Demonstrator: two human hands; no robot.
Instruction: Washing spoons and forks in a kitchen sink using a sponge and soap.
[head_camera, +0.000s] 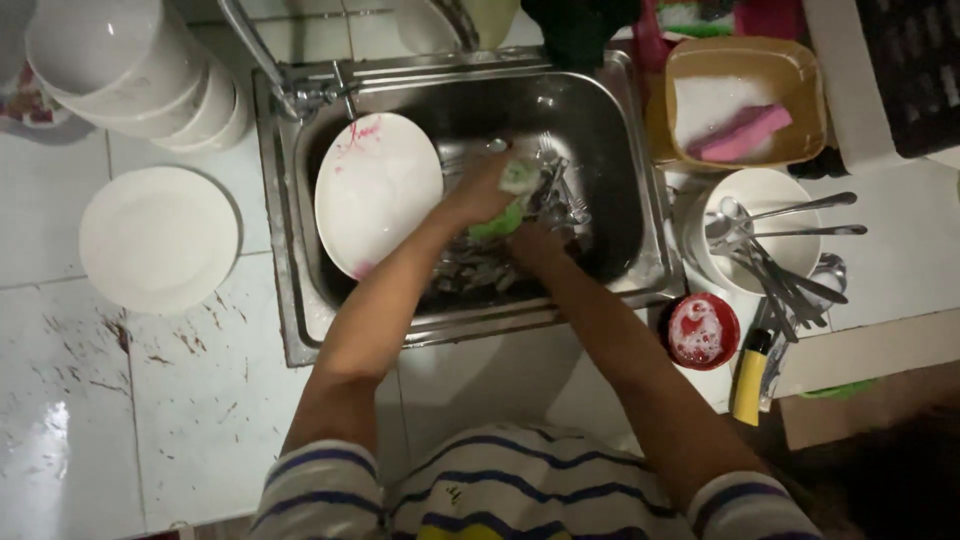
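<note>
Green soapy scrubbing sponge, clenched in left hand above centre of stainless steel sink. Right hand just below, grip closed around bundle of metal cutlery, sponge touching it. Round white plate with pink smears leaning at sink's left side. Left bench: flat white plate, stacked white bowls. Right bench: white bowl holding washed spoons, small red bowl of suds.
</note>
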